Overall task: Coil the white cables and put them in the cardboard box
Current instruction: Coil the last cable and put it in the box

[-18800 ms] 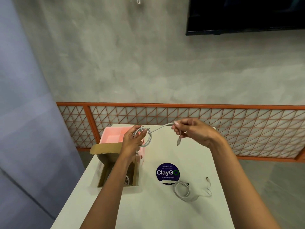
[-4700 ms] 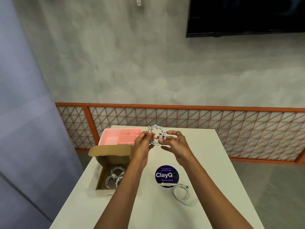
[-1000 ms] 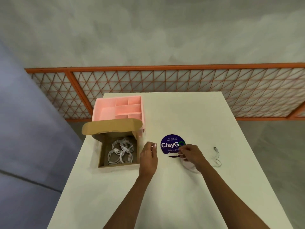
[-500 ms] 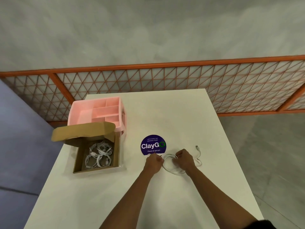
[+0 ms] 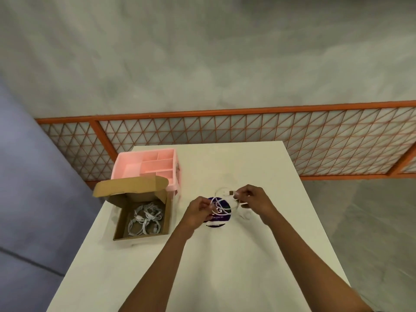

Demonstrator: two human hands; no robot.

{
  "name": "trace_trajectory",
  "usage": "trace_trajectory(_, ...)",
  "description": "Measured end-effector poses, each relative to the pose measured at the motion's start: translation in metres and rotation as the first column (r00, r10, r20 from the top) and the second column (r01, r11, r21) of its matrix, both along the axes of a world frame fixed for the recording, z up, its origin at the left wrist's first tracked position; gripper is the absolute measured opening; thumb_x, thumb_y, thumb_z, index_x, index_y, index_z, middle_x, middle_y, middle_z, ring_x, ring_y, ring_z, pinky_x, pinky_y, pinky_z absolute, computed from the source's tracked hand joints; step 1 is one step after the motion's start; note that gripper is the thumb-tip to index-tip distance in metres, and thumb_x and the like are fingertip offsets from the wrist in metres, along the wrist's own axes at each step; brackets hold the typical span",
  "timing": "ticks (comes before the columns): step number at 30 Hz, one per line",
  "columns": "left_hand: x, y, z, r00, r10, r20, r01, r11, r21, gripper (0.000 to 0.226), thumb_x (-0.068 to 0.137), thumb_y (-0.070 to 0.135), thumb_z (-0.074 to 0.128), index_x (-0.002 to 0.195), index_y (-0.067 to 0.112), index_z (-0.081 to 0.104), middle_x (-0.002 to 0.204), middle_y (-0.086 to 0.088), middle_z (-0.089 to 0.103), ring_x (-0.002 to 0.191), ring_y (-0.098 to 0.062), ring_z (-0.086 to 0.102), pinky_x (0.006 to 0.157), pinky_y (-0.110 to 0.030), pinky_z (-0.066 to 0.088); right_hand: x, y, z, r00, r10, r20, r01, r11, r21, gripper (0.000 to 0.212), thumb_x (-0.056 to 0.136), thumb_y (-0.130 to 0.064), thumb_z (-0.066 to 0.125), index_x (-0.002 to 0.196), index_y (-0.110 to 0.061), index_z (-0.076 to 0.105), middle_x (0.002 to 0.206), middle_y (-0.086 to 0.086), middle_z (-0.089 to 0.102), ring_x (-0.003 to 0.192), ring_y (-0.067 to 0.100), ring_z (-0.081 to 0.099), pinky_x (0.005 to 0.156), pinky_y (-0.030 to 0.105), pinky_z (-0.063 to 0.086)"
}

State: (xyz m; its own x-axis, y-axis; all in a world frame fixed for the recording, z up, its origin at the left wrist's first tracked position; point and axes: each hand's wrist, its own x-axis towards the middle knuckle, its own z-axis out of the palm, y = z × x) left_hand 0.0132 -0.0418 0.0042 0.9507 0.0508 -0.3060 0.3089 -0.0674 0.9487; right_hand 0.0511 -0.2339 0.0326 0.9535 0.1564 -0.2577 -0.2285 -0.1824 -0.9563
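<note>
— If we go by size, what heads the list?
— Item 1, white table (image 5: 225, 266). Item 2, pink organiser (image 5: 148, 165), far left, just behind item 3. Item 3, cardboard box (image 5: 120, 222), lid open, coiled cables (image 5: 145, 221) lying inside.
— And the loose one?
— Item 4, white cable (image 5: 221, 204), lifted off the table above a round purple sticker (image 5: 219, 219). It is strung between both hands, its run lying left to right in slack loops. Left hand (image 5: 198, 210) pinches the looped part. Right hand (image 5: 254, 201) pinches the other end close by the plug (image 5: 231, 192).
— Box from there?
— To the left, near the left hand, bare table between. Judgement: the cable is not yet a tidy coil. The right hand would wind toward the left. The left hand, being nearer, would carry it over to the box.
</note>
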Motion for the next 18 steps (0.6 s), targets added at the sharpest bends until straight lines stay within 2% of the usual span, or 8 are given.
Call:
trace_trajectory(2,-0.003,0.01,0.013,0.998,-0.004,0.055,0.005,1.0,-0.027,0.006,0.094,0.004,0.054,0.091,0.007,0.05,0.087,-0.012,0.066,0.085,-0.019,0.063,0.075,-0.028,0.053,0.004,0.003,0.016,0.999,-0.049,-0.001,0.049,0.998,0.048,0.007,0.092,-0.009,0.059,0.085,-0.008,0.057,0.081,0.007,0.068,0.071,0.014,0.063,0.062,0.022,0.05)
trace_trajectory(7,-0.018,0.031,0.044,0.984,0.045,0.173,-0.021,0.99,-0.136,0.008,0.092,0.003,0.057,0.089,0.007,0.05,0.089,-0.014,0.069,0.086,-0.022,0.067,0.072,-0.024,0.056,0.003,0.013,0.045,0.983,-0.176,0.057,0.171,0.982,0.078,0.008,0.093,-0.002,0.053,0.098,-0.007,0.05,0.077,0.01,0.066,0.066,0.019,0.061,0.061,0.027,0.05)
trace_trajectory(10,-0.024,0.036,0.061,0.968,0.033,0.247,0.007,0.987,-0.158,0.007,0.091,0.006,0.058,0.092,0.007,0.051,0.087,-0.012,0.069,0.089,-0.022,0.068,0.075,-0.026,0.055,-0.002,0.015,0.049,0.982,-0.177,0.064,0.179,0.983,-0.033,0.013,0.091,0.002,0.052,0.1,-0.007,0.052,0.077,0.012,0.066,0.062,0.018,0.062,0.055,0.025,0.05)
trace_trajectory(13,-0.027,0.034,0.082,0.95,0.051,0.308,0.002,0.986,-0.166,0.008,0.091,0.003,0.057,0.097,0.004,0.051,0.085,-0.011,0.066,0.082,-0.02,0.07,0.072,-0.026,0.056,-0.009,0.019,0.048,0.994,-0.097,0.06,0.109,0.963,-0.246,0.015,0.086,0.004,0.054,0.096,-0.005,0.056,0.09,0.016,0.063,0.067,0.02,0.06,0.053,0.022,0.048)
trace_trajectory(15,-0.029,0.029,0.097,0.936,0.053,0.347,0.003,0.987,-0.158,0.016,0.091,0.002,0.058,0.105,0.002,0.049,0.086,-0.012,0.065,0.078,-0.018,0.07,0.071,-0.026,0.057,-0.013,0.024,0.049,0.982,-0.042,0.184,0.11,0.921,-0.375,0.021,0.083,0.006,0.056,0.1,-0.005,0.059,0.103,0.013,0.056,0.082,0.02,0.054,0.06,0.021,0.043)
trace_trajectory(18,-0.03,0.025,0.113,0.921,0.076,0.383,-0.014,0.987,-0.161,0.025,0.089,0.003,0.061,0.11,0.002,0.047,0.084,-0.012,0.065,0.075,-0.016,0.071,0.067,-0.025,0.057,-0.024,0.033,0.057,0.91,0.027,0.413,0.123,0.935,-0.332,0.033,0.08,0.012,0.047,0.097,-0.015,0.057,0.11,0.003,0.054,0.095,0.016,0.053,0.079,0.021,0.037)
